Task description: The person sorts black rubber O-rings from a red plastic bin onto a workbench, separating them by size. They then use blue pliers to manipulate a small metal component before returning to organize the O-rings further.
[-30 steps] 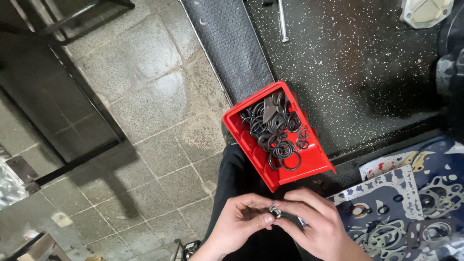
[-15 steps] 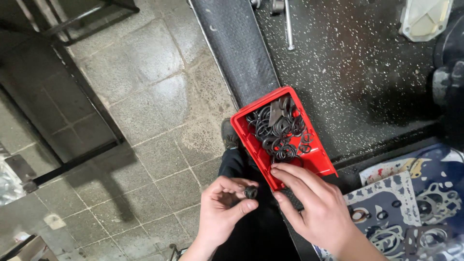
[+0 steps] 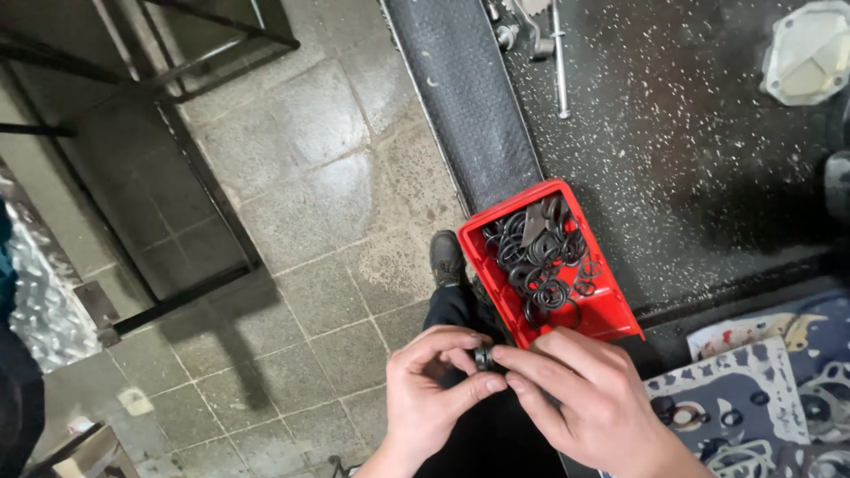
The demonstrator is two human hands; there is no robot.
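My left hand [image 3: 434,394] and my right hand [image 3: 580,398] meet at the bottom of the view, both pinching one small dark round part [image 3: 483,358] between their fingertips. Just above the hands a red plastic tray [image 3: 611,310] holds several black rubber rings [image 3: 540,261] and a small grey metal piece [image 3: 534,221]. The tray sits at the edge of a dark speckled workbench [image 3: 691,159].
A ribbed black mat strip [image 3: 460,88] runs along the bench edge. Metal tools [image 3: 558,53] and a pale metal cover [image 3: 810,57] lie on the bench. A printed sheet showing gaskets [image 3: 761,398] is at the lower right. My shoe [image 3: 445,257] stands on grey floor tiles beside a black metal frame [image 3: 177,133].
The view has shifted and my hands have come back together lower in the frame. My right hand, which hovered near the tray, now pinches the small part with my left.
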